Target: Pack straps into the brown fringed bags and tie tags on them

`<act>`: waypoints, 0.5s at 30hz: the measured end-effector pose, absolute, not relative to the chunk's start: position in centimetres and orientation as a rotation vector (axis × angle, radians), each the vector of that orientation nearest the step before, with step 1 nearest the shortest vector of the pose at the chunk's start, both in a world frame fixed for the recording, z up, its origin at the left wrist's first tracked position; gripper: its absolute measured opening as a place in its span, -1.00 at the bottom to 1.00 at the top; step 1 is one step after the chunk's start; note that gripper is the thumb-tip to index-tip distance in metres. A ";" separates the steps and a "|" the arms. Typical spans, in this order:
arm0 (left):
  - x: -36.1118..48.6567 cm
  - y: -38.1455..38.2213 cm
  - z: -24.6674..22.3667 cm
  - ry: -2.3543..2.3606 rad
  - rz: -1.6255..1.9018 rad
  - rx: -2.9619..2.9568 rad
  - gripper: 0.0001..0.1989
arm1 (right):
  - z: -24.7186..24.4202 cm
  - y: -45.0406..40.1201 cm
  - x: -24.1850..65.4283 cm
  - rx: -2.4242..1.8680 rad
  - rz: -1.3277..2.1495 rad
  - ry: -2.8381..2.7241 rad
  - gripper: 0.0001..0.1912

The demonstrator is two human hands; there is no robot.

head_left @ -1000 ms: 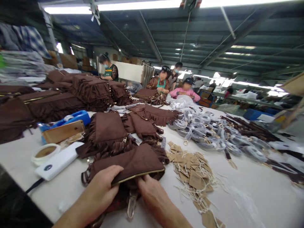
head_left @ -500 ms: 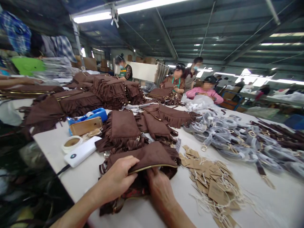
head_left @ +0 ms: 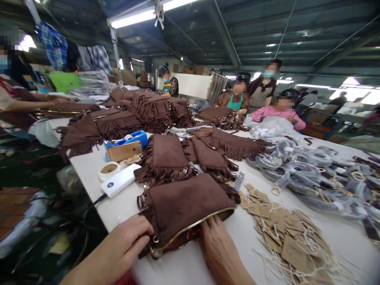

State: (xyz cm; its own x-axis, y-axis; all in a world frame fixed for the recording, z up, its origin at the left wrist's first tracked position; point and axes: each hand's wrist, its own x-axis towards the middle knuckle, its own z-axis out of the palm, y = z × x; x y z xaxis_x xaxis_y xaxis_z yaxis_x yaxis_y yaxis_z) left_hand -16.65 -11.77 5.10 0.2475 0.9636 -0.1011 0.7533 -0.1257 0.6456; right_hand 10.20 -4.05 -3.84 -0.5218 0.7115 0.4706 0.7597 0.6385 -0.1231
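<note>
A brown fringed bag (head_left: 187, 202) lies in front of me with its gold zipper unfastened along the near side. A patterned reddish lining shows in the opening. My left hand (head_left: 130, 237) has its fingers closed on the bag's left end, beside a small gold ring. Through the zipper opening goes my right hand (head_left: 218, 241); its fingertips are hidden inside the bag, so their grip does not show. Just beyond lie more brown fringed bags (head_left: 169, 152), and a pile of kraft paper tags (head_left: 297, 241) with white strings is right of my right hand.
On the left of the white table (head_left: 92, 170) are a white power bank (head_left: 120, 180), a tape roll (head_left: 108, 171), a gold phone (head_left: 124, 151) and a blue tape dispenser (head_left: 142, 138). Plastic-wrapped straps (head_left: 308, 170) cover the right. Several people work around the table.
My left hand has moved from the zipper edge to the bag's left end. The bag's upper side now lies flatter. My right hand stays in the opening, and the view has swung left.
</note>
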 end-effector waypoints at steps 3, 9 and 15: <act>-16.9 -13.2 3.8 1.568 0.409 2.014 -0.82 | -3.5 -4.9 10.5 -1.153 -0.096 -2.376 -0.36; -16.6 -14.1 3.4 1.599 0.372 1.933 -0.83 | -3.5 -4.9 11.8 -1.134 -0.138 -2.462 -0.43; -16.1 -14.5 4.8 1.521 0.413 1.517 -0.80 | -1.4 -7.2 12.1 -1.066 0.134 -2.482 -0.67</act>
State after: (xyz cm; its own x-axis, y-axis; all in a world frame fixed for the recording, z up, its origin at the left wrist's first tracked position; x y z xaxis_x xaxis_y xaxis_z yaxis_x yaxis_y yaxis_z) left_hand -16.11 -14.50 4.77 0.1810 0.9150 -0.3606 0.6072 0.1844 0.7728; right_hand 12.06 -7.16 -1.37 -0.6098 0.7106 0.3509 0.6686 0.6990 -0.2537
